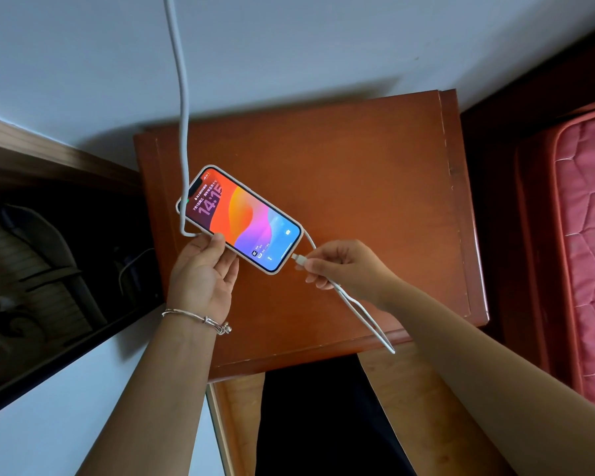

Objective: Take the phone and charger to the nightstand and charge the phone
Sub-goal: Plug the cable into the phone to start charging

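Wood trim [49, 156], dark and straight-edged, runs along the far left beside a pale matte wall [289, 46]. Next comes the left hand [203, 273], palm up, a thin metal bracelet [200, 319] with small beads circling its wrist; the thumb and fingers are closed on the near long edge of the phone [241, 218], supporting it from below. The phone, a rounded rectangle in a light-coloured case, is held tilted just above the nightstand [358, 173], screen lit in glossy orange, pink and blue and showing 14:15. A white, smooth, round-section charger cable [182, 108] comes down from the top of the view along the wall, passes across the phone's upper end, loops beside the left thumb, then reappears past the phone's lower end. The nightstand top is a square slab of reddish-brown varnished wood with a raised moulded border and slightly chipped edges. The right hand [340, 266] pinches the cable's white plug [298, 259] between thumb and forefinger, the remaining fingers curled; the plug tip lies at the phone's bottom edge, and whether it is seated cannot be told. A slack cable loop hangs over the nightstand's front edge. At far right, a pink quilted mattress [584, 235] with stitched diamond panels and a red piped border.
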